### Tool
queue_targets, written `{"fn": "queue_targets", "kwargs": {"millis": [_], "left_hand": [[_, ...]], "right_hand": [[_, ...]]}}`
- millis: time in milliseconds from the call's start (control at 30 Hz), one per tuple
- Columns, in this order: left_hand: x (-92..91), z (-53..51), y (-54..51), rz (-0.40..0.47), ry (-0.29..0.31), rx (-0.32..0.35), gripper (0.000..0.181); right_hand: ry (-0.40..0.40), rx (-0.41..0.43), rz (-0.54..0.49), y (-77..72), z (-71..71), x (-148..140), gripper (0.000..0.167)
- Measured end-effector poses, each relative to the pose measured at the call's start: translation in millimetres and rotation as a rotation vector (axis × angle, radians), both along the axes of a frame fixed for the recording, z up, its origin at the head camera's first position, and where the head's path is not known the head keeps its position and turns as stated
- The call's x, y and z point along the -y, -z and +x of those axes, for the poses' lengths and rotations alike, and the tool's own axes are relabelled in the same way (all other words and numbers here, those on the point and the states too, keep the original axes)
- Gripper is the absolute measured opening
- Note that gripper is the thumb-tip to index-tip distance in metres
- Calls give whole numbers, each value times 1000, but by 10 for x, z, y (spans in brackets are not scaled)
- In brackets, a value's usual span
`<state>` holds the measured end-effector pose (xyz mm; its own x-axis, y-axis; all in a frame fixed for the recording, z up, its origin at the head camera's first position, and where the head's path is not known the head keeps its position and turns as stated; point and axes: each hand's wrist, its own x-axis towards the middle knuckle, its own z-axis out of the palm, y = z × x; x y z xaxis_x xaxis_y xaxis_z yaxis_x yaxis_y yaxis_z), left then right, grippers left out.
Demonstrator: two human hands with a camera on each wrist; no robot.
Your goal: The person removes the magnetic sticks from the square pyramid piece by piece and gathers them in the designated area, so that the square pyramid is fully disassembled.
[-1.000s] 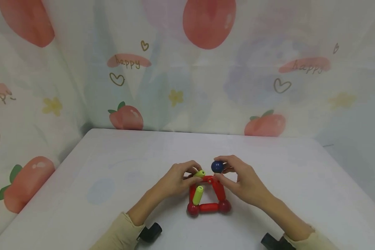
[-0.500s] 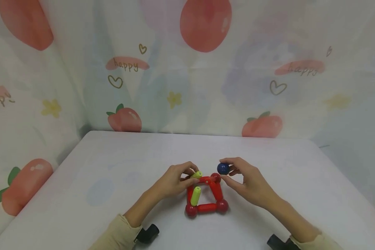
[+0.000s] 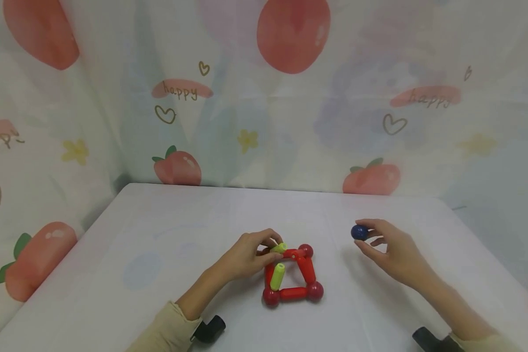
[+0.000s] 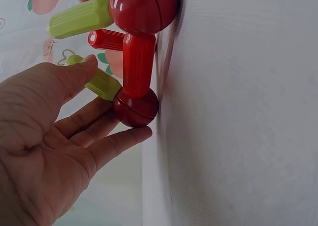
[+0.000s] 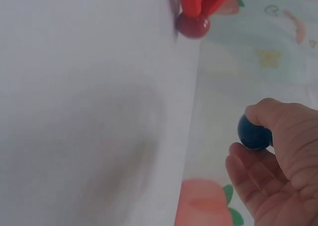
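Observation:
On the white table, red rods [image 3: 293, 293] and dark red balls [image 3: 314, 291] are joined into a four-sided frame. One yellow-green rod [image 3: 277, 276] rises from its near-left ball [image 3: 271, 297]. Another yellow-green rod [image 4: 103, 84] slants up from the far-left ball [image 4: 136, 108]. My left hand [image 3: 246, 254] pinches that second rod between thumb and fingers, and a lower finger touches the ball beneath. Off to the right of the frame, my right hand [image 3: 398, 254] holds a dark blue ball [image 3: 359, 232] above the table, between thumb and fingertips.
The white tabletop [image 3: 193, 210] spreads around the frame. A printed cloth backdrop [image 3: 290, 146] stands behind the table, with another on its left side. Black wrist cameras, one on the left cuff [image 3: 209, 329] and one on the right [image 3: 435, 340], sit low over the table.
My right hand has carried the blue ball from above the frame's far-right corner out to the right, uncovering the red ball there. My left hand keeps its place on the rod.

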<state>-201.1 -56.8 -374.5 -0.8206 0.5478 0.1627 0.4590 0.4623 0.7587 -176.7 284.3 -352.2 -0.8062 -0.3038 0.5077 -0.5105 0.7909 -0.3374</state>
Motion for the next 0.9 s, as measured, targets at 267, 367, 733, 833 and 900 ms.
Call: {"fn": "queue_targets", "kwargs": {"millis": [267,367,733,833,900], "left_hand": [[-1,7,0,1,-8,4,24],[0,10,-1,0,-8,6,24],[3,18,-14,1,-4,2,24],[1,21,-19,1,-3,3,23],[3,24,-21,1,-6,5,23]], "right_hand": [[116,5,54,85,-146,-537,51],[168,40,58,122,-182,-686,50],[261,294,73,213,-195,-914,48],[289,358,93,241,-191,-937,51],[308,383,100,259,-195,-945,53]]}}
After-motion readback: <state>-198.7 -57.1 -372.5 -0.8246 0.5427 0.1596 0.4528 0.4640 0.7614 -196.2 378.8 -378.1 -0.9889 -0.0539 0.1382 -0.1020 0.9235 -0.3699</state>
